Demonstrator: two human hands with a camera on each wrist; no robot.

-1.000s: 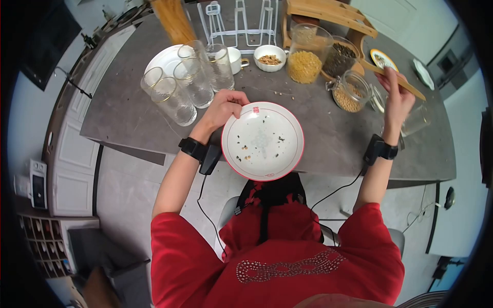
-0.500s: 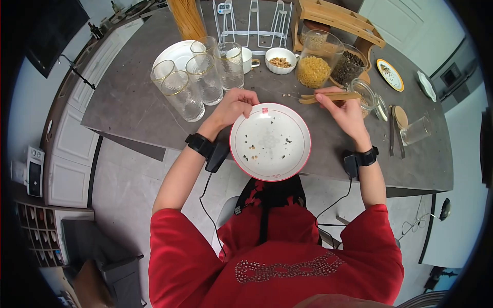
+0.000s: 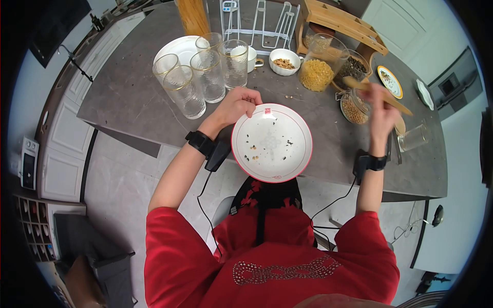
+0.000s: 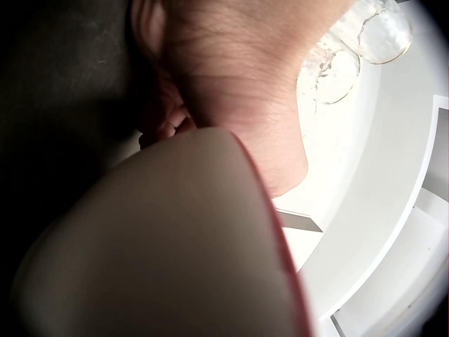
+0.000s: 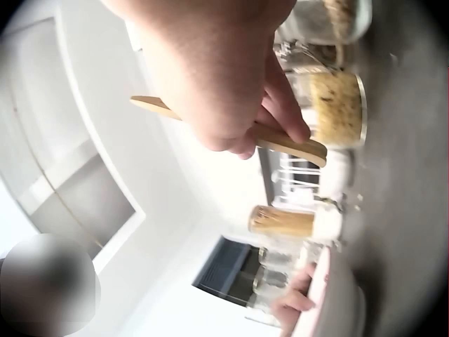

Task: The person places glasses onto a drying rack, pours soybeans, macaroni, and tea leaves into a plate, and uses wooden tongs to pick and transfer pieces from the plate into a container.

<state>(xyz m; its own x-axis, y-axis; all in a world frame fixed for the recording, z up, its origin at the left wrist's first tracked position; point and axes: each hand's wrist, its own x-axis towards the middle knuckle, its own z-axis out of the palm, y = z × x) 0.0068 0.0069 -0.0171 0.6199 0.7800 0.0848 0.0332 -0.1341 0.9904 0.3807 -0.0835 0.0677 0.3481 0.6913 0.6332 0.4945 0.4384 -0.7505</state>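
My left hand [image 3: 236, 107] grips the far left rim of a white plate [image 3: 272, 131] with a red edge, held over the table's front edge. Dark flakes and a few yellowish bits lie scattered in it. The left wrist view shows the plate's pale underside close up, below the hand [image 4: 238, 84]. My right hand [image 3: 379, 115], blurred, holds wooden tongs [image 3: 401, 107] above the front right of the table. Beneath and beside them is a glass jar [image 3: 354, 109] of tan beans. In the right wrist view the tongs [image 5: 291, 146] poke out on both sides of the hand.
Several gold-rimmed glasses [image 3: 208, 77] stand left, before a white plate [image 3: 172, 45]. Behind are a white cup of nuts [image 3: 284, 63], a jar of yellow pieces [image 3: 316, 74] and a white rack [image 3: 262, 31]. Rightward lie an orange-rimmed plate [image 3: 390, 82] and a tipped glass [image 3: 415, 137].
My right hand swung left with the tongs to the table beyond the plate, then back right over the bean jar. The left hand keeps its grip on the plate.
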